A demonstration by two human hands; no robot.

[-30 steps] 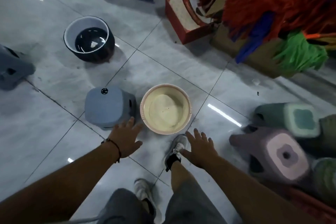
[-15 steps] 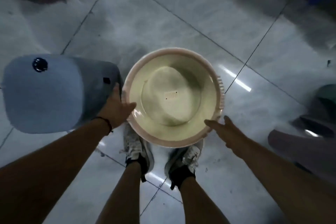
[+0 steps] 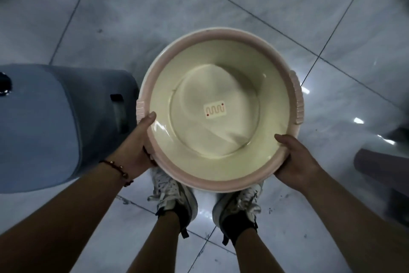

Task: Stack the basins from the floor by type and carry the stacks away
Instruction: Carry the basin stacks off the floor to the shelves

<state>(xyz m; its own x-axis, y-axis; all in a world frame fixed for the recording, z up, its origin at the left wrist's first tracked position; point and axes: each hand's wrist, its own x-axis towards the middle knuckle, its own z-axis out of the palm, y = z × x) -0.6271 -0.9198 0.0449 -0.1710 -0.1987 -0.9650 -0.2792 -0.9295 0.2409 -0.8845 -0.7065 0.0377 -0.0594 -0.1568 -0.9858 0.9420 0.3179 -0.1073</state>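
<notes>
Gripped by 2 hands, left hand and right hand: 1 basin.

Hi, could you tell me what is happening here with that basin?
A person is bent over a cream basin with a pink rim, gripping it on both sides: left hand by one ribbed handle, thumb over the rim, right hand on the near right edge. A blue-grey stool stands just left of it on the tiled floor.

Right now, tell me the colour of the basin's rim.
Pale pink rim, cream inside; head view, the only one, shows it.
</notes>
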